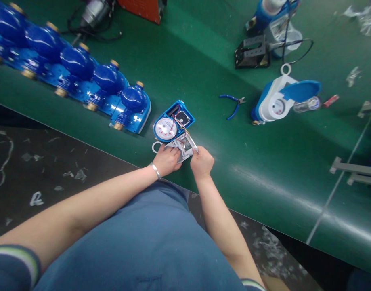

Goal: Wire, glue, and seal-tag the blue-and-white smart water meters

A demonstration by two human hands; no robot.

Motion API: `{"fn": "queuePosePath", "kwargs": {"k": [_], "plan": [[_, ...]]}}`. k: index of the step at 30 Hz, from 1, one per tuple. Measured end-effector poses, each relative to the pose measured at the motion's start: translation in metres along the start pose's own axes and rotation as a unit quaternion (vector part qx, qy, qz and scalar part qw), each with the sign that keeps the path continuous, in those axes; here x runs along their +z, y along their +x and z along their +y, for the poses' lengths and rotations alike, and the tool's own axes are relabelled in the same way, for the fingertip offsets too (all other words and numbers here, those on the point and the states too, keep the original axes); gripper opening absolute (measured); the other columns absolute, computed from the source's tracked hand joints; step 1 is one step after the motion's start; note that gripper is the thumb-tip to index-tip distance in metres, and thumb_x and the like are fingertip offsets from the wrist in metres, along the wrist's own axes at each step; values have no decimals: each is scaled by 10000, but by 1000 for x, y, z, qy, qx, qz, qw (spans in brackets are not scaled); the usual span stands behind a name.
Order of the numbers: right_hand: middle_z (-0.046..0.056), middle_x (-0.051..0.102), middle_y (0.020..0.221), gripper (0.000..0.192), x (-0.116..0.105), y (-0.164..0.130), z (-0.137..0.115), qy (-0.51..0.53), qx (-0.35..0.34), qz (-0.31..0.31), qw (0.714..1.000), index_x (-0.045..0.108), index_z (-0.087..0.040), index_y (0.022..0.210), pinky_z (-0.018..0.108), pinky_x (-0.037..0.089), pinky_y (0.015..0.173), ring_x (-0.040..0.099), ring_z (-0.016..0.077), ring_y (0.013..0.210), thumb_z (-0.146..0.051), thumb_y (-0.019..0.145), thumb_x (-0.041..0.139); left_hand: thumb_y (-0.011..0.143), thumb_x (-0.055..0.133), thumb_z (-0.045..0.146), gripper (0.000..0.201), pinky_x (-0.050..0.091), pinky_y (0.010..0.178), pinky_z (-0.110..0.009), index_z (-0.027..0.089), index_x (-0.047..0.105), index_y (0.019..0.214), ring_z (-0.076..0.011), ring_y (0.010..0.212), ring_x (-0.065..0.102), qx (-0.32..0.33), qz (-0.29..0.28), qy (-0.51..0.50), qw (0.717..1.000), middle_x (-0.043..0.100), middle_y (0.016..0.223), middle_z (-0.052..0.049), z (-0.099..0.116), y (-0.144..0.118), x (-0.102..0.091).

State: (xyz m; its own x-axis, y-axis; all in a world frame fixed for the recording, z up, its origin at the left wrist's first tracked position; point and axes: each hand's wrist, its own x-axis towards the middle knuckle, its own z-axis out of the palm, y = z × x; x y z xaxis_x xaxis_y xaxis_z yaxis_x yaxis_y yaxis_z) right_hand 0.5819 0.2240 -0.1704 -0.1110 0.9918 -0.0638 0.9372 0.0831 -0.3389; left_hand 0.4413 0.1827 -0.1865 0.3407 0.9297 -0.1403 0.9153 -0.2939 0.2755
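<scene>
An opened blue water meter [172, 123] lies on the green table [203, 68] near its front edge, its round white dial facing up and thin red and white wires running out of it. Those wires lead to a white cover piece [185, 148] just in front of the meter. My left hand [166, 160], with a bracelet on the wrist, grips the left side of that cover. My right hand [201, 161] pinches its right edge. A white ring [155, 147] pokes out by my left hand.
A row of several blue meter bodies [82, 76] lines the table's left. Blue-handled pliers [233, 106] lie at mid-table. An assembled white and blue meter [282, 99] rests to the right, a black bracket [252, 51] and cables behind it. Plastic scraps litter the dark floor [52, 161].
</scene>
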Motion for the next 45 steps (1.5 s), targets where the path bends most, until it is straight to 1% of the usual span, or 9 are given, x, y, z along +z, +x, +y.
{"fn": "queuePosePath", "kwargs": {"k": [14, 23, 27, 30, 33, 36, 38, 41, 45], "plan": [[40, 640, 719, 220, 12, -1, -4, 32, 6, 30, 999, 615, -157, 809, 222, 324, 597, 547, 137, 650, -250, 829, 416, 740, 505, 346, 389, 305, 850, -453, 97, 543, 1036, -272, 930, 508, 0, 4, 1, 1000, 587, 1025, -144, 0, 1, -1], [34, 629, 694, 194, -7, 5, 0, -42, 6, -40, 998, 602, -164, 761, 229, 268, 554, 529, 130, 628, -234, 823, 432, 743, 509, 350, 400, 307, 855, -448, 88, 539, 1044, -274, 953, 494, 6, 5, 6, 1000, 576, 1051, -154, 0, 0, -2], [36, 629, 716, 199, -12, 10, -5, -85, -43, -67, 993, 585, -170, 768, 238, 243, 538, 528, 129, 629, -243, 838, 414, 734, 533, 386, 417, 310, 859, -443, 95, 546, 1033, -274, 959, 489, 12, 15, 6, 1000, 578, 1025, -158, 0, -2, -5], [36, 628, 751, 186, -19, 11, -8, -105, -115, -90, 984, 578, -180, 806, 246, 250, 542, 536, 134, 651, -245, 847, 409, 772, 474, 431, 351, 334, 832, -419, 135, 593, 917, -252, 915, 498, 32, 34, 6, 999, 591, 949, -134, -4, -7, -19], [41, 627, 762, 168, -31, 11, -8, -109, -165, -117, 973, 584, -187, 816, 253, 263, 548, 541, 142, 665, -238, 839, 426, 834, 382, 345, 289, 366, 783, -365, 178, 615, 872, -209, 861, 509, 26, 81, -1, 996, 592, 906, -99, -20, -6, -43], [41, 626, 752, 155, -43, 14, -3, -60, -101, -109, 987, 597, -184, 808, 247, 283, 544, 540, 144, 658, -223, 818, 447, 846, 337, 222, 316, 376, 799, -349, 193, 577, 1050, -201, 928, 500, 10, 118, 5, 993, 565, 1060, -99, -44, 8, -71], [28, 620, 721, 157, -48, 18, 4, 44, -7, -77, 996, 605, -179, 809, 237, 317, 548, 536, 138, 642, -238, 804, 460, 836, 333, 172, 347, 389, 786, -345, 198, 553, 1104, -199, 941, 503, 44, 82, 18, 995, 522, 1171, -89, -59, 22, -87], [6, 594, 668, 199, -49, 23, 13, 288, 114, -12, 951, 603, -157, 800, 239, 396, 560, 535, 126, 611, -322, 770, 496, 808, 364, 136, 304, 405, 722, -321, 183, 626, 954, -185, 863, 536, 110, -13, 41, 993, 567, 1112, -77, -73, 42, -104], [-8, 583, 661, 266, -48, 26, 9, 562, 211, 26, 799, 567, -142, 771, 265, 472, 547, 558, 118, 583, -392, 682, 584, 787, 414, 157, 239, 406, 678, -289, 158, 652, 779, -179, 786, 562, 124, -59, 57, 989, 630, 819, -69, -72, 56, -113]]}}
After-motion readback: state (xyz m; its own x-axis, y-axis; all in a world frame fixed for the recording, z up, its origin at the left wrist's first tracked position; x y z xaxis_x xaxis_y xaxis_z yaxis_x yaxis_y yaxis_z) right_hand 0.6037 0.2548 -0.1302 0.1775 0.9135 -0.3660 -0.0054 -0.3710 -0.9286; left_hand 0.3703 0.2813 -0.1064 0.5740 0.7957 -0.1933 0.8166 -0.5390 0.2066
